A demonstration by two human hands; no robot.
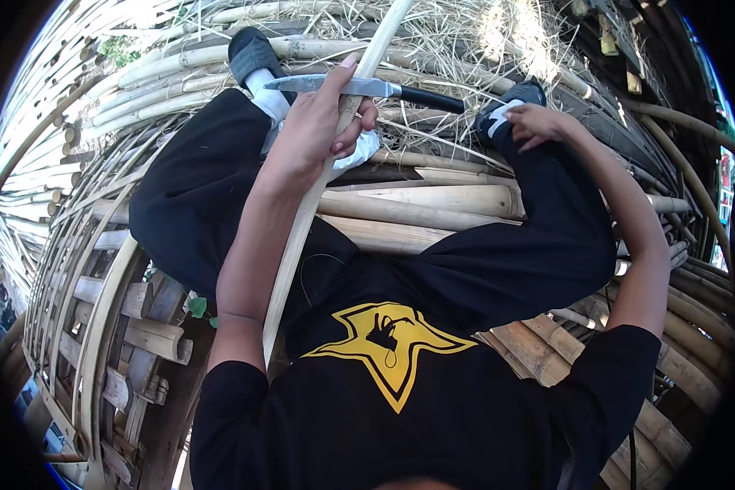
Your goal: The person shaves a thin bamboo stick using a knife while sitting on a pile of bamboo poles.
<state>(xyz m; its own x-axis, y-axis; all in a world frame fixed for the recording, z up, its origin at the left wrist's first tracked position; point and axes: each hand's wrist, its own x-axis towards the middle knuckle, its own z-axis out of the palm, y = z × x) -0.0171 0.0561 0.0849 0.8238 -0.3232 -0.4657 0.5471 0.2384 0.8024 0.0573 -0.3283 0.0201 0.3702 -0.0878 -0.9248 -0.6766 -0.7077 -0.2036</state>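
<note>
My left hand [322, 122] is closed around a long, pale bamboo strip [292, 253], which slants from my left upper arm up past the top edge. The same hand keeps a knife [376, 87] lying crosswise against the strip. Its blade points left and its black handle [433, 99] sticks out to the right, free of any grip. Over by my right ankle, my right hand [539, 124] hangs with loosely bent fingers somewhat apart, next to the dark shoe [510, 102]. Nothing shows in it, and whether it touches the white sock is unclear.
I sit with bent legs on split bamboo slats [420, 204]. Dry straw-like shavings [441, 53] cover the ground ahead. A curved woven bamboo frame [98, 302] stands at my left, with bamboo poles [698, 314] to my right. Something white [358, 151] lies below my left hand.
</note>
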